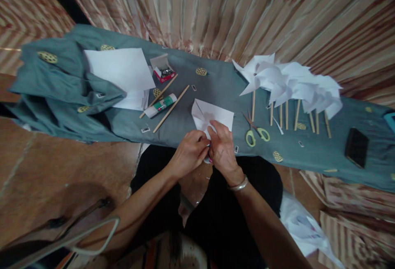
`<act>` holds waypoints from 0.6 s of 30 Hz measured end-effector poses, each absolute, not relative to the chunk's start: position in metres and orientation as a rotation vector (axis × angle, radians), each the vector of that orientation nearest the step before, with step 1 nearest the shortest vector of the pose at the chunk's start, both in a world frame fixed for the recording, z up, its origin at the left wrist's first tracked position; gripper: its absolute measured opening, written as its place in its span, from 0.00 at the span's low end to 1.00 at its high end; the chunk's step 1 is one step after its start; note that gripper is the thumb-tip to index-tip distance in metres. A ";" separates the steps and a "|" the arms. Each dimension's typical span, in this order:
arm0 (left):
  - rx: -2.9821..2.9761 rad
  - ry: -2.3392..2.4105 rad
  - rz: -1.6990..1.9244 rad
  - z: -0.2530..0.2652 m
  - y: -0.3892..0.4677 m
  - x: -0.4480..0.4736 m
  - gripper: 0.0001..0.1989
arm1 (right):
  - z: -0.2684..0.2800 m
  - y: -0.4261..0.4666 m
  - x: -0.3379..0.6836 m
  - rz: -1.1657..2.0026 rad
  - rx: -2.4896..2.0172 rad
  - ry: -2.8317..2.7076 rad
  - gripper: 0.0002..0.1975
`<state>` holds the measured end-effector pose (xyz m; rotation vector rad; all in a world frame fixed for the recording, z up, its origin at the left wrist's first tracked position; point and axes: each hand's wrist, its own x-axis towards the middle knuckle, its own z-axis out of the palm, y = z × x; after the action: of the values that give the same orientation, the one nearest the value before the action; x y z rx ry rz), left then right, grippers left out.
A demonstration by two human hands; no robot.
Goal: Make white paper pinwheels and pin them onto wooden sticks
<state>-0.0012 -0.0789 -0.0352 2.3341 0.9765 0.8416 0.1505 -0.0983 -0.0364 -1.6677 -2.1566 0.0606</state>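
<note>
A white sheet of paper [220, 114] with folds or creases lies at the near edge of the cloth-covered table. My left hand [191, 150] is closed at its near edge, fingertips pinched against the paper. Bent over the same part, my right hand [222, 147] grips the paper with its thumb and fingers, meeting the left fingertips. A small pink thing shows just below the fingers; its kind is hidden. To the right lie green-handled scissors [250, 138]. Left of the paper are a glue stick [169, 100] and two wooden sticks [173, 106].
Several white paper pinwheels [262, 71] on wooden sticks lie in a row at the right. A dark phone-like object [357, 147] is beyond them. At the left sit a stack of white paper [119, 69] and a small open box [162, 69] of metal pins or tacks.
</note>
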 end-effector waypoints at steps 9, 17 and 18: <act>2.401 0.976 0.760 -0.036 -0.076 -0.001 0.08 | -0.029 -0.104 0.166 0.155 -1.697 -1.880 0.25; 2.469 0.971 0.736 -0.032 -0.074 -0.005 0.09 | -0.031 -0.091 0.187 0.152 -1.783 -1.553 0.21; 2.480 0.969 0.735 -0.031 -0.073 -0.007 0.09 | -0.032 -0.090 0.189 0.151 -1.798 -1.535 0.21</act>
<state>-0.0068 -0.0735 -0.0314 2.4803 0.9692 0.7346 0.1889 -0.0902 -0.0319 -1.7981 -1.5346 0.1514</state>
